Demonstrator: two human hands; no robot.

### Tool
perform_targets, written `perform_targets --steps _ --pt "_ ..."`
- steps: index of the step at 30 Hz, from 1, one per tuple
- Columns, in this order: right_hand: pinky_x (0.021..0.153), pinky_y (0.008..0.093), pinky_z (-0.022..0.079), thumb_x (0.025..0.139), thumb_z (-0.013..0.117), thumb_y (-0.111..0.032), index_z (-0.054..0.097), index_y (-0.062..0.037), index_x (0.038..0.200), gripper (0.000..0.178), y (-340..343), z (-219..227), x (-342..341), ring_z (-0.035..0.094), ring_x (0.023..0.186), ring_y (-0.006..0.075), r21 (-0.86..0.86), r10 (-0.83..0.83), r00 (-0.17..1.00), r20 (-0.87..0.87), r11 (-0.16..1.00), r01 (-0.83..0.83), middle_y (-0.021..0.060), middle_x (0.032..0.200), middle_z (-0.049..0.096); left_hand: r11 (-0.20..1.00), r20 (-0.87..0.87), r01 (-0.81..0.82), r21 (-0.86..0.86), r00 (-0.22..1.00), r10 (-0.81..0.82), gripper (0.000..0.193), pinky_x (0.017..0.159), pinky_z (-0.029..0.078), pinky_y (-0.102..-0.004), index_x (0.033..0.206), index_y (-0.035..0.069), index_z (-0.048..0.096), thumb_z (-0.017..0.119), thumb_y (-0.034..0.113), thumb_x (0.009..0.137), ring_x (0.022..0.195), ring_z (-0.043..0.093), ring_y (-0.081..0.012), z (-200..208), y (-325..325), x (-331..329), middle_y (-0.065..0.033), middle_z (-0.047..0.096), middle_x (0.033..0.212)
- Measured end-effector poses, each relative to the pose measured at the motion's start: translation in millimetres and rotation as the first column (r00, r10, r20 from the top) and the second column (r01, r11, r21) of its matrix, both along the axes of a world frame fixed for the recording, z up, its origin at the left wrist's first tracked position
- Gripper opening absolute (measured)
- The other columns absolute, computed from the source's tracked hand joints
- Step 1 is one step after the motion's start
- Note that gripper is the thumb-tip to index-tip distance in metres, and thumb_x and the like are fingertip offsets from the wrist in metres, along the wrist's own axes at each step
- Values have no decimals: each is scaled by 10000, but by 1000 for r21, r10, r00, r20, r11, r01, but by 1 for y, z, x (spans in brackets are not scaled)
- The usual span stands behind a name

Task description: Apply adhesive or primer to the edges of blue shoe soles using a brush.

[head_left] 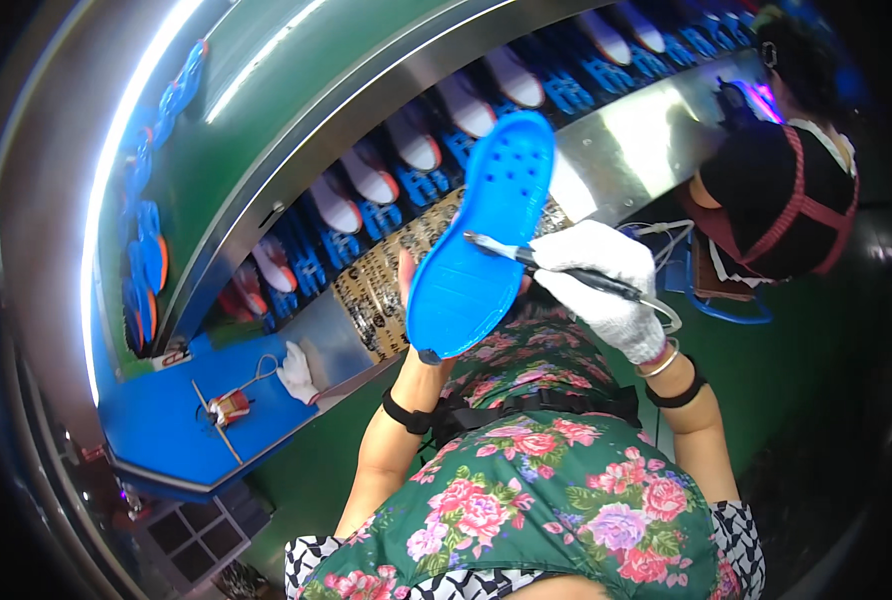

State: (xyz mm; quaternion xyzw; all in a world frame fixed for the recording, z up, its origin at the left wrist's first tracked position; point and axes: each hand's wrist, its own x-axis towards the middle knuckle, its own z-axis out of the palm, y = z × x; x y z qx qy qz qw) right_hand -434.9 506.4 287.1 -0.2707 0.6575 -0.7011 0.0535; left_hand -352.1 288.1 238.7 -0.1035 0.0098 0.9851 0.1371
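Note:
A blue shoe sole (456, 300) is held up before me, tilted, with its rimmed inner side and a cluster of small holes at the far end in view. My left hand (405, 272) is bare and grips it from behind; most of its fingers are hidden by the sole. Wearing a white glove, my right hand (601, 270) is closed around the dark handle of a brush (523, 257). The brush's pale bristles rest against the sole near its middle. A thin pale tube (674, 318) loops out by my right wrist.
White-purple shoe uppers (371, 180) and blue soles (311, 265) line the rack ahead. Patterned covering (371, 310) lies before it. On the blue table (166, 440) at left are a red can (230, 407), a stick and a white glove (297, 375). A co-worker (781, 190) sits at right.

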Motion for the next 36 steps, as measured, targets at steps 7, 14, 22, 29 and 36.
perform_targets --steps 7,14,22,29,36 --pt "767 348 583 776 807 -9 761 -33 937 170 -5 15 -11 749 853 248 75 -111 939 -327 987 143 119 953 773 998 -72 -64 2 995 64 1010 1008 536 -581 1553 64 387 677 708 832 1205 633 -418 -19 17 -9 -220 562 1445" --pt "792 383 567 758 815 -36 773 -69 959 208 -13 33 -22 739 896 275 82 -104 846 -523 982 171 115 995 770 886 55 23 -462 998 3 1030 1207 294 -618 1623 156 277 562 795 867 1460 398 -385 -16 24 -10 -152 378 1621" --pt "828 403 556 797 757 -69 772 -71 1121 324 -27 46 -29 721 956 301 134 -85 713 -696 960 245 134 1110 756 930 29 53 -365 999 -45 954 1194 355 -592 1601 117 309 675 642 894 1432 449 -388 -29 21 3 -166 430 1584" --pt "797 380 566 750 802 -5 787 -60 993 250 -26 41 -14 728 888 273 61 -102 925 -365 989 133 137 994 767 797 98 45 -602 995 18 1019 1192 341 -604 1605 141 317 574 790 862 1443 431 -372 -30 24 -10 -161 437 1578" --pt "839 404 551 786 775 -29 777 -46 1018 233 -34 42 -3 719 914 314 108 -61 855 -516 985 135 163 1029 756 787 -58 32 -616 995 -86 1039 1195 353 -574 1592 101 321 569 798 862 1436 441 -379 -22 19 -11 -177 434 1579"
